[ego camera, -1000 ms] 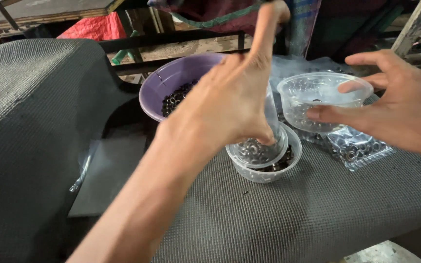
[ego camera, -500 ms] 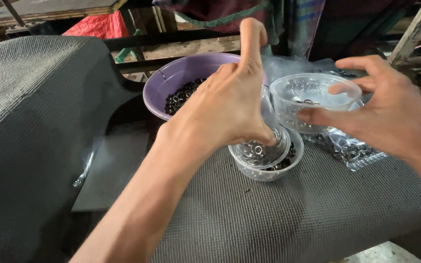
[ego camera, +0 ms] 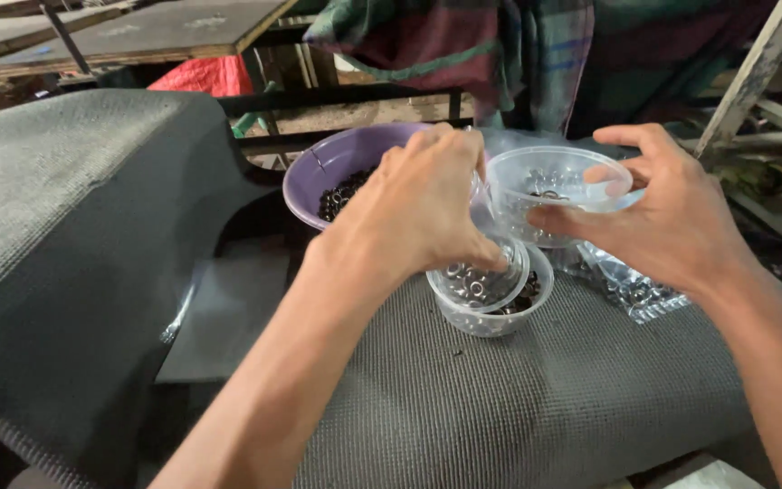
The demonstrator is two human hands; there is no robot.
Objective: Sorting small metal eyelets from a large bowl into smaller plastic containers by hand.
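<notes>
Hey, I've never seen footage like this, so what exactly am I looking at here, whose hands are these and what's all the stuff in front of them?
There is no machine here: these are a person's two bare hands, filmed by a camera worn on their head and looking down, so you see what they see.

The surface is a dark grey mesh-textured mat. On it stands a purple bowl holding small dark pieces, and a clear plastic cup that seems to have a second cup nested in it, with small metal rings inside. At the right lies a clear plastic bag of similar small metal parts.

The left hand reaches down with its fingers at the rim of that cup. The right hand holds another clear round container by its side, with a few rings in it. Behind hangs checked cloth.
</notes>
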